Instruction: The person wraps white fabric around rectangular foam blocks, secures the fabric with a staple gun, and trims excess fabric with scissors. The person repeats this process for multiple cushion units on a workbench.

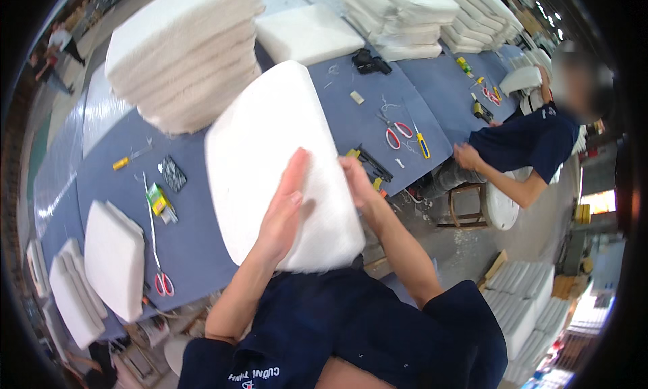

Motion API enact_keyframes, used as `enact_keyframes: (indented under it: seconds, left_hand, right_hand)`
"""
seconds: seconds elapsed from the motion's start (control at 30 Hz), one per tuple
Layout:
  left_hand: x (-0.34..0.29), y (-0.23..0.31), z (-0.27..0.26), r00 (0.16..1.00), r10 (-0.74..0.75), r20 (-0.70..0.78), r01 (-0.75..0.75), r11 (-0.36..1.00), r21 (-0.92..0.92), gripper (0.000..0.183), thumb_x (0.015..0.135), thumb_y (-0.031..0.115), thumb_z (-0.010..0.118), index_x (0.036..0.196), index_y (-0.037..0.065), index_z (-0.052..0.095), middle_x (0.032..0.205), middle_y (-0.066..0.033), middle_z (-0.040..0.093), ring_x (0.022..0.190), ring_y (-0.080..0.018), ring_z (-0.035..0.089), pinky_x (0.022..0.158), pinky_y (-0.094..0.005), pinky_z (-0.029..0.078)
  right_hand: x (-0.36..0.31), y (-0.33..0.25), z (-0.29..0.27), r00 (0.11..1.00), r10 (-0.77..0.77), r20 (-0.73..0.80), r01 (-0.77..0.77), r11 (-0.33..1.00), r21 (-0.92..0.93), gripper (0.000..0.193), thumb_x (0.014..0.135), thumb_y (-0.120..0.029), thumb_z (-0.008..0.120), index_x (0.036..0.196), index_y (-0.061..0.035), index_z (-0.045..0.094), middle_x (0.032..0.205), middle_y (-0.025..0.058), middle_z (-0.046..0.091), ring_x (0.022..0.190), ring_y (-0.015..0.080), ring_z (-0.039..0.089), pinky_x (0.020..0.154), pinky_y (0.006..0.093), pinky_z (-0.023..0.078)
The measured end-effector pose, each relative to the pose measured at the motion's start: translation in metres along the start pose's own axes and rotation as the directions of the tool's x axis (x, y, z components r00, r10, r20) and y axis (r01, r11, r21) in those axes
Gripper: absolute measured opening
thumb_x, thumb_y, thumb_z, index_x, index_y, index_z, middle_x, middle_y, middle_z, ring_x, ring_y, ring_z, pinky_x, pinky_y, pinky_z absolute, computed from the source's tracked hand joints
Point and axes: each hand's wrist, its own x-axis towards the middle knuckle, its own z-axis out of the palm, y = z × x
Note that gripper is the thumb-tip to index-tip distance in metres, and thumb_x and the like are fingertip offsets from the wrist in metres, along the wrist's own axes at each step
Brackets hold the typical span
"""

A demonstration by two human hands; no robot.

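A white fabric-covered cushion [250, 153] stands tilted in front of me, its lower edge close to my body. My left hand [286, 203] is over its face with the fingers stretched out together; whether the palm presses on the fabric is hard to tell. At the cushion's right edge, my right hand [359, 181] grips the side, the fingertips partly hidden. Just beyond that hand lies a black and yellow tool [372, 163], probably a staple gun. Red-handled scissors [393, 134] and a yellow-handled screwdriver [423, 146] lie farther right on the blue table [344, 126].
A tall stack of white cushions [182, 58] stands back left, with another stack [405, 14] at the back. On the left lie a green and yellow box [158, 201], second scissors [164, 283] and a cushion [113, 261]. A co-worker [520, 143] sits at the right.
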Motion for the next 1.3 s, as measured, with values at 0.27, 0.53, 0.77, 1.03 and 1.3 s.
enact_keyframes:
  seconds: [0.27, 0.53, 0.77, 1.03, 1.3]
  left_hand:
    - [-0.035, -0.089, -0.255, 0.41, 0.489, -0.77, 0.804, 0.204, 0.558, 0.096, 0.106, 0.053, 0.061, 0.175, 0.003, 0.016, 0.177, -0.0275, 0.024, 0.164, -0.0465, 0.025, 0.131, -0.0618, 0.021]
    - [-0.03, -0.103, -0.325, 0.032, 0.378, -0.925, 0.842, 0.489, 0.228, 0.079, 0.11, 0.063, 0.046, 0.152, -0.003, 0.049, 0.148, -0.0306, 0.056, 0.133, -0.0508, 0.059, 0.11, -0.0593, 0.047]
    - [-0.029, -0.115, -0.336, 0.006, 0.469, -0.883, 0.79, 0.539, 0.291, 0.062, 0.116, 0.052, 0.034, 0.115, -0.001, 0.066, 0.111, -0.0298, 0.072, 0.104, -0.0544, 0.066, 0.089, -0.0613, 0.049]
    - [-0.041, -0.139, -0.363, -0.039, 0.538, -0.842, 0.768, 0.556, 0.32, 0.061, 0.117, 0.05, 0.03, 0.101, -0.001, 0.059, 0.094, -0.0304, 0.067, 0.09, -0.0568, 0.062, 0.079, -0.0624, 0.044]
    - [-0.043, -0.14, -0.369, -0.042, 0.604, -0.796, 0.781, 0.516, 0.351, 0.066, 0.117, 0.054, 0.026, 0.104, -0.001, 0.061, 0.093, -0.03, 0.068, 0.086, -0.0575, 0.061, 0.075, -0.0646, 0.043]
  right_hand:
    - [-0.067, 0.032, -0.117, 0.75, -0.329, -0.573, -0.225, 0.688, -0.689, 0.039, 0.112, -0.032, 0.065, 0.136, -0.0027, 0.073, 0.127, 0.0062, 0.077, 0.114, 0.0136, 0.07, 0.1, 0.0302, 0.053]
    - [0.059, -0.158, -0.11, 0.677, -0.735, -0.045, -0.076, -0.009, -0.997, 0.053, 0.111, -0.037, 0.066, 0.15, -0.0017, 0.063, 0.147, 0.0161, 0.069, 0.136, 0.0281, 0.065, 0.113, 0.0374, 0.049]
    - [0.2, 0.011, -0.168, 0.65, -0.744, -0.154, -0.074, 0.14, -0.987, 0.079, 0.115, -0.049, 0.046, 0.171, 0.0028, 0.025, 0.179, 0.0249, 0.026, 0.166, 0.0398, 0.026, 0.133, 0.0603, 0.019]
    - [0.256, -0.109, -0.113, 0.781, -0.602, -0.164, -0.182, 0.031, -0.983, 0.068, 0.118, -0.047, 0.044, 0.172, -0.0067, 0.035, 0.177, 0.0261, 0.03, 0.166, 0.0362, 0.028, 0.131, 0.0624, 0.021]
    - [0.301, -0.01, -0.081, 0.905, -0.425, -0.03, -0.196, -0.355, -0.914, 0.073, 0.115, -0.045, 0.052, 0.17, -0.0003, 0.034, 0.179, 0.0271, 0.025, 0.167, 0.0457, 0.02, 0.132, 0.0639, 0.016]
